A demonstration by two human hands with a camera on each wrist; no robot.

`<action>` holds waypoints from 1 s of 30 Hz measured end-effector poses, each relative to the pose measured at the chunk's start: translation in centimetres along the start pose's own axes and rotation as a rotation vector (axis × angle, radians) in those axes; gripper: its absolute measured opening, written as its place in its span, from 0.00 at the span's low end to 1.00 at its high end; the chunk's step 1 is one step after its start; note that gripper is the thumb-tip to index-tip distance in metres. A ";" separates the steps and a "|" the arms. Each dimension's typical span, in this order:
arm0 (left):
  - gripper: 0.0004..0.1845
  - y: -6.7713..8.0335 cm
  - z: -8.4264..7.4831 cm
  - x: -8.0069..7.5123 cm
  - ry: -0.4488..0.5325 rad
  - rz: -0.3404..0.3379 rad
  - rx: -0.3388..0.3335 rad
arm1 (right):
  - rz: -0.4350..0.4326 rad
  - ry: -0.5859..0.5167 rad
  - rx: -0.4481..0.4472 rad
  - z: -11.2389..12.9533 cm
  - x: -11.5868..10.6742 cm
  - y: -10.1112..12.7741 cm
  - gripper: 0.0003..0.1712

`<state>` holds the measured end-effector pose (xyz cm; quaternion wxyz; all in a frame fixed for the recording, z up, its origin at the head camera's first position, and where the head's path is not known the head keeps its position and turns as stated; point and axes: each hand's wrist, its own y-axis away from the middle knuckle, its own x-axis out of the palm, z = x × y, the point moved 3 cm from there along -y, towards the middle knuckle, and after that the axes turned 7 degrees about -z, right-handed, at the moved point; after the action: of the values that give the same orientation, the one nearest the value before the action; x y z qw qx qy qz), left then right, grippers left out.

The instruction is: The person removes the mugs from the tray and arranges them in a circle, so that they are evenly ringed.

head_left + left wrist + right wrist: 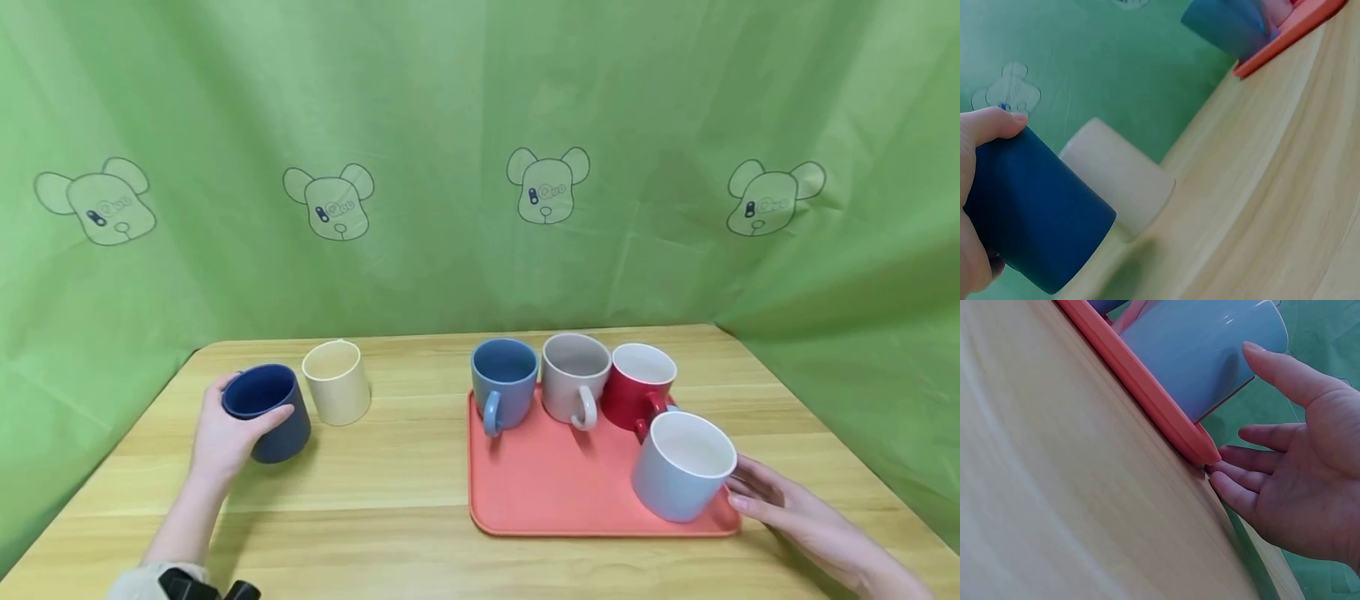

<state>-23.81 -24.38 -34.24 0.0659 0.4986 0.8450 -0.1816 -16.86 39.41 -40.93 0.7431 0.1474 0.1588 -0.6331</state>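
Right hand nearest, resting on the tabletop at the tray's near right corner. Fingers straight, slightly spread, tips against the tray rim and beside the pale mug; they curl round nothing. Whether the thumb touches the mug wall cannot be told from the wrist view.

Pale mug sits in the tray's near right corner, upright or a touch tilted, axis vertical, mouth up. Its handle is not visible.

Left hand well left of the tray, grips the navy mug: thumb over the near rim, fingers wrapped round the far side, mostly hidden. Mug tilts, mouth up and leaning toward the tray, base on or just off the tabletop; cannot tell which. Handle hidden.

Cream mug just beyond, between navy mug and tray, upright, close to the navy one; contact unclear.

Along the tray's far edge, a row: blue mug, grey mug, red mug, all upright, handles toward the viewer. Red mug's handle is partly covered by the pale mug.

Green cloth behind, printed with bear heads.
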 end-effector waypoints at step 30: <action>0.49 -1.8 3.2 2.2 0.035 -0.045 -0.045 | -0.005 0.057 0.040 0.4 0.2 -0.1 0.36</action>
<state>-26.73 -24.57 -37.43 0.0580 0.4811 0.8609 -0.1552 -16.96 39.09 -40.66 0.7334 0.1800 0.1676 -0.6338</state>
